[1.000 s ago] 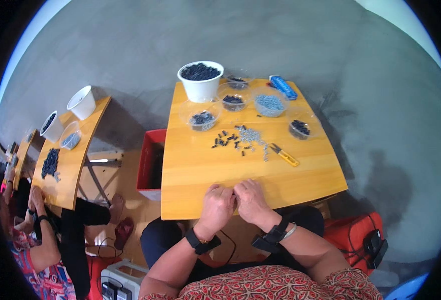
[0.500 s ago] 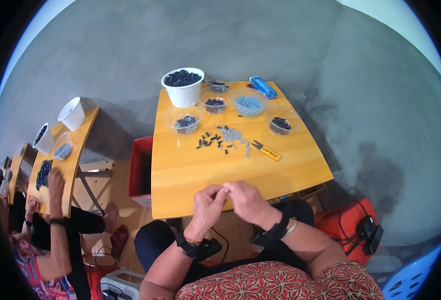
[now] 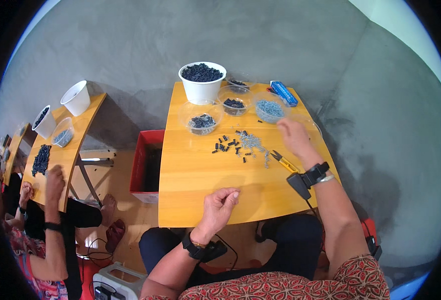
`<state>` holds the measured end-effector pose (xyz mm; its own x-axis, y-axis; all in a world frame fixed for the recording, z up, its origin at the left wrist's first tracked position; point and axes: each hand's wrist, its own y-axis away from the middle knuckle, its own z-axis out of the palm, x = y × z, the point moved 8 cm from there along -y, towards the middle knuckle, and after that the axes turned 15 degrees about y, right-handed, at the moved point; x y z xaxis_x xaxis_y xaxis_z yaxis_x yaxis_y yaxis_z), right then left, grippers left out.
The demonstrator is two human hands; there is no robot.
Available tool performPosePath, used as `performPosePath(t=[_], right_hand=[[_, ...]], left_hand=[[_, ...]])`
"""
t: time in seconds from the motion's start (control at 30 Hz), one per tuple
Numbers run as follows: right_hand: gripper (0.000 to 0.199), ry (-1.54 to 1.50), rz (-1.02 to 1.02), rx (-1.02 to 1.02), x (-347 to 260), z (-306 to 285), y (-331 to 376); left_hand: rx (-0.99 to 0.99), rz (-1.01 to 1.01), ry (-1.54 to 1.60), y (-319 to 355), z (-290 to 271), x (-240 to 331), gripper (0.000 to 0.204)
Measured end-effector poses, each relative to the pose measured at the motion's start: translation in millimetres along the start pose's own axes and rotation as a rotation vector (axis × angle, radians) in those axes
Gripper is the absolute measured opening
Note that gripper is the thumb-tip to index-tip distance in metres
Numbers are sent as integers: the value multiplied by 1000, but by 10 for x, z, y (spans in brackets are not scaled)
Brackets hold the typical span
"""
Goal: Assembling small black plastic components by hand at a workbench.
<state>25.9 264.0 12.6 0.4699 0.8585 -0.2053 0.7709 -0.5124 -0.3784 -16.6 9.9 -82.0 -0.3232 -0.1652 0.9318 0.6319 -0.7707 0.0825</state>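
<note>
My left hand is closed in a pinch above the table's near edge; anything between thumb and forefinger is too small to make out. My right hand is stretched over the clear bowl at the right and hides most of it. Its fingers look drawn together, their tips unclear. Yellow-handled thread snips lie next to that wrist. Small grey metal pieces are heaped mid-table, beside several loose short black pieces.
Along the back stand a white tub of black pieces, a clear bowl of grey pieces, other clear bowls with black pieces, and a blue box. A red bin is left of the table. A co-worker's hand works farther left.
My hands have come apart. The right has moved forward and right, over the right-hand bowl; the left stays near the table's front edge, still pinched. The view has shifted slightly.
</note>
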Motion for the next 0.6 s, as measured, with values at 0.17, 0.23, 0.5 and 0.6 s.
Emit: performPosePath(t=[0.17, 0.23, 0.5, 0.6], right_hand=[[11, -62, 53, -293, -207, 587, -140], [12, 22, 141, -351, -139, 692, -167], [15, 124, 73, -433, -220, 696, -157], [15, 185, 67, -420, -254, 753, -96]], left_hand=[[-52, -13, 136, 170, 102, 49, 14], [-70, -21, 178, 215, 164, 96, 14], [-131, -76, 156, 334, 327, 210, 15], [-127, -95, 134, 364, 314, 207, 16]])
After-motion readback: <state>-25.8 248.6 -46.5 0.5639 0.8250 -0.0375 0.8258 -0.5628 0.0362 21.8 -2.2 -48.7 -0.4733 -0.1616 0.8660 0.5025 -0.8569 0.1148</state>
